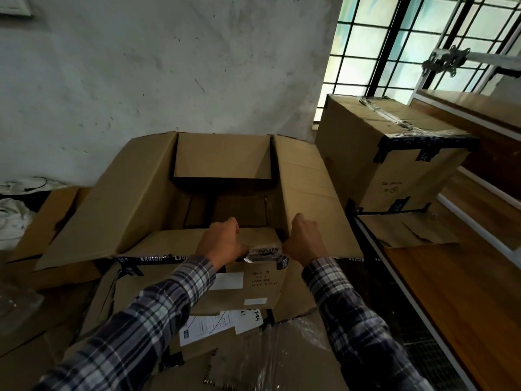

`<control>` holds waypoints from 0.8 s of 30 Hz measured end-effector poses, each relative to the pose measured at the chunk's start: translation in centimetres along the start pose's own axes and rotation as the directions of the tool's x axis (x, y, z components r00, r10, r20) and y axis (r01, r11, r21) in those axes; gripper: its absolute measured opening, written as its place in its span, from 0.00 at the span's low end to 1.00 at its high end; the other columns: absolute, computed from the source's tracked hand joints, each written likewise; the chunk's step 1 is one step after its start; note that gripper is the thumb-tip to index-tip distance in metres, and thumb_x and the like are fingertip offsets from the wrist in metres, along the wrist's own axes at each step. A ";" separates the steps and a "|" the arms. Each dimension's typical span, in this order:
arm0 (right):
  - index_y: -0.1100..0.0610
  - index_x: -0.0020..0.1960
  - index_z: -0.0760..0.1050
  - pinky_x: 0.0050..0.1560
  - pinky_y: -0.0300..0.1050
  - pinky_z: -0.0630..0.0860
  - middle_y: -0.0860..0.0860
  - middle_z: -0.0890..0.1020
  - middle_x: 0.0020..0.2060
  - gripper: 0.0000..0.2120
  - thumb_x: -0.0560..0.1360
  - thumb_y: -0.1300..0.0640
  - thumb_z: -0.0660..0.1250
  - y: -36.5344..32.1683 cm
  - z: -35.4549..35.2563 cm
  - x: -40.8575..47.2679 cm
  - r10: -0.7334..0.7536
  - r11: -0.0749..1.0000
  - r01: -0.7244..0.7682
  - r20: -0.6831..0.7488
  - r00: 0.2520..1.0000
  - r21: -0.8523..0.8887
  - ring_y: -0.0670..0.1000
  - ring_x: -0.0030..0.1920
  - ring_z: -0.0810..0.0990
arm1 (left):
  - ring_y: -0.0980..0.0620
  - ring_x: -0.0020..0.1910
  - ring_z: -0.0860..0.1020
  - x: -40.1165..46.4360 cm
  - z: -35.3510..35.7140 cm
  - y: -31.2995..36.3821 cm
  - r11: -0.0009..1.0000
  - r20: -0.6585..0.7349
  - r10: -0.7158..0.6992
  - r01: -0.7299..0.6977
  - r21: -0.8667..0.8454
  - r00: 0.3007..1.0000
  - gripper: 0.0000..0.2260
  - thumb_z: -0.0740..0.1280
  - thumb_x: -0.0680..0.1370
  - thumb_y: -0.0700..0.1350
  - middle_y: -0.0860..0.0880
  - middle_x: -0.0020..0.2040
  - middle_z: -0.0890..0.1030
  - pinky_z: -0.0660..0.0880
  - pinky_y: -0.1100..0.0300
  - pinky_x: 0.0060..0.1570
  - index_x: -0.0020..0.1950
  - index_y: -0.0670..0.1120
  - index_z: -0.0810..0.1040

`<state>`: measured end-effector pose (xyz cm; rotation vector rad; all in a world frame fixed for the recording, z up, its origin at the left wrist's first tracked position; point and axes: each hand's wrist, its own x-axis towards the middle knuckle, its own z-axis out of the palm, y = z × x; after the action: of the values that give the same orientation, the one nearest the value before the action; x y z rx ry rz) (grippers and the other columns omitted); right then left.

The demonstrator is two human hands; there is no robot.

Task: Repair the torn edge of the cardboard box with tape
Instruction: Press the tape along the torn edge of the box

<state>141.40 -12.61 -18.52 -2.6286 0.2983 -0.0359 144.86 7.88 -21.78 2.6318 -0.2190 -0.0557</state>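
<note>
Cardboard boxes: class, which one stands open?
The big box under both hands has its flaps spread. The box by the window is sealed with black tape.

Both arms w/ long plaid sleeves [158, 314], navy/grey/white checks, hands [222, 244] bare.

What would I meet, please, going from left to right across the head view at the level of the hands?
Open box's left flap → left hand → crumpled tape on the torn edge → right hand → wooden surface.

Stained grey wall [141, 66] – barred window [394, 43] bright at right – wooden floor [456, 292]
</note>
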 end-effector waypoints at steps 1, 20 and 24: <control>0.59 0.51 0.65 0.44 0.44 0.71 0.62 0.79 0.54 0.15 0.75 0.68 0.71 -0.2 0.0 -0.1 -0.013 1.000 0.013 0.004 1.000 -0.021 0.57 0.49 0.76 | 0.51 0.40 0.82 0.1 -0.1 0.0 1.000 0.005 0.015 -0.015 0.023 1.000 0.20 0.78 0.75 0.51 0.49 0.48 0.79 0.84 0.50 0.41 0.61 0.48 0.75; 0.46 0.68 0.79 0.60 0.52 0.80 0.54 0.71 0.64 0.18 0.79 0.51 0.73 0.9 -0.8 -1.3 -0.184 0.955 0.209 0.131 0.974 -0.209 0.55 0.55 0.78 | 0.52 0.57 0.73 -1.5 -0.6 -0.4 0.898 0.037 0.401 -0.400 0.184 0.915 0.13 0.63 0.85 0.53 0.52 0.63 0.79 0.75 0.52 0.54 0.66 0.55 0.81; 0.42 0.75 0.72 0.60 0.52 0.79 0.55 0.60 0.76 0.22 0.82 0.52 0.69 0.7 -0.8 -1.9 -0.202 0.931 0.241 0.161 0.966 -0.274 0.57 0.61 0.76 | 0.47 0.72 0.66 -1.7 -0.2 0.2 0.901 0.183 0.357 -0.389 0.192 0.916 0.21 0.53 0.86 0.60 0.54 0.80 0.68 0.67 0.43 0.70 0.74 0.58 0.75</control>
<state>139.35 -13.19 -18.10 -2.9297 -0.0460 0.1128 143.15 8.15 -21.50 2.7595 -0.8230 -0.0946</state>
